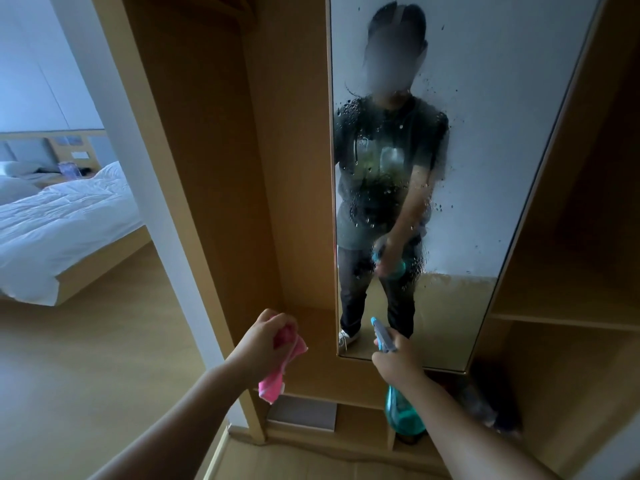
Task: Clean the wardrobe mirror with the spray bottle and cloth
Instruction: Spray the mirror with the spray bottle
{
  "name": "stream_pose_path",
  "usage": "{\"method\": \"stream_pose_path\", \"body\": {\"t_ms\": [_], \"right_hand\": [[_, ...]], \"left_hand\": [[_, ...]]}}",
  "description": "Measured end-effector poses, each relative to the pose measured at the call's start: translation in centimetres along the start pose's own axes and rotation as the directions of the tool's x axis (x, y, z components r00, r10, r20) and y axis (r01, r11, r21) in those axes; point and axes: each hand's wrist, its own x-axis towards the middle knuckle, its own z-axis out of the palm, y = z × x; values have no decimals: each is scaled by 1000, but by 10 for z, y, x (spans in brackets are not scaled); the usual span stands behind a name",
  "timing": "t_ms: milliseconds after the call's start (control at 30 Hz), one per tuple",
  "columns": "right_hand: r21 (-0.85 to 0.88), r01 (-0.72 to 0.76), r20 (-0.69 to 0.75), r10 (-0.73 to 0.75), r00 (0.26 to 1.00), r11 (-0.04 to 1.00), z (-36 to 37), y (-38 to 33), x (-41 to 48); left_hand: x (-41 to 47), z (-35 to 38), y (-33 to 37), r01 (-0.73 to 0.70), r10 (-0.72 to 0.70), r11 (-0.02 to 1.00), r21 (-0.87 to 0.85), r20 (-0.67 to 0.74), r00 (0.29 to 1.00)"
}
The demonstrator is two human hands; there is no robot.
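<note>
The tall wardrobe mirror [485, 133] stands ahead of me, speckled with spray droplets across its middle and showing a person's reflection. My right hand [398, 358] grips a teal spray bottle [401, 410], its nozzle pointing up at the lower part of the glass. My left hand [266, 341] is closed on a crumpled pink cloth [277, 375], held in front of the wooden panel to the left of the mirror, apart from the glass.
Wooden wardrobe panels [214, 168] frame the mirror, with open shelves [571, 320] to the right and a low compartment below. A bed with white bedding [69, 216] stands in the room at the left. Light wood flooring [86, 375] lies underfoot.
</note>
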Motion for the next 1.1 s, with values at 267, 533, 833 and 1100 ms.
{"method": "stream_pose_path", "body": {"t_ms": [267,533,833,1100], "right_hand": [[-14,-22,13,22,1000,1000,6,12,3],[-53,21,-30,-23,999,998,7,25,-2],[-49,10,27,-9,1000,999,-9,42,-9],[-10,-59,-42,59,997,998,-39,64,-13]], "left_hand": [[0,7,-6,4,-5,1000,6,58,998],[2,13,0,-11,9,1000,22,69,998],[6,20,13,-10,8,1000,22,89,996],[11,40,33,-16,14,1000,10,132,991]]}}
